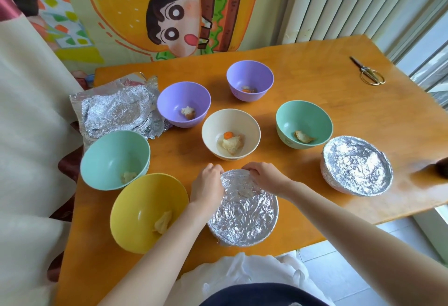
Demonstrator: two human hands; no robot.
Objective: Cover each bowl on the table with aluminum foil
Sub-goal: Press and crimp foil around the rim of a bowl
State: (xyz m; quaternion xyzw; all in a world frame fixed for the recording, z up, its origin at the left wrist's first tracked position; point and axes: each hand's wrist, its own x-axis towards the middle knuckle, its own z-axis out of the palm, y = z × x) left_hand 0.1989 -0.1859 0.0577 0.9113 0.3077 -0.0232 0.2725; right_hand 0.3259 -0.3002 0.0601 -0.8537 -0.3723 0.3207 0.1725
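Left hand [207, 184] and right hand [265, 174], both with curled fingers, pinch the far rim of a foil-covered bowl [244, 218] at the worktop's [339, 102] near edge. A second covered bowl [356, 166] sits to the right. 6 open bowls each hold a little food: left purple bowl [181, 99], far purple bowl [249, 77], cream bowl [230, 123], right green bowl [303, 121], left green bowl [114, 157], yellow bowl [145, 208]. Spare foil sheets [116, 111] lie at the far left.

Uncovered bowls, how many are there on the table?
6: far purple at the back, near purple beside the foil sheets, cream in the centre, right green, left green, yellow nearest left. None seem hidden.
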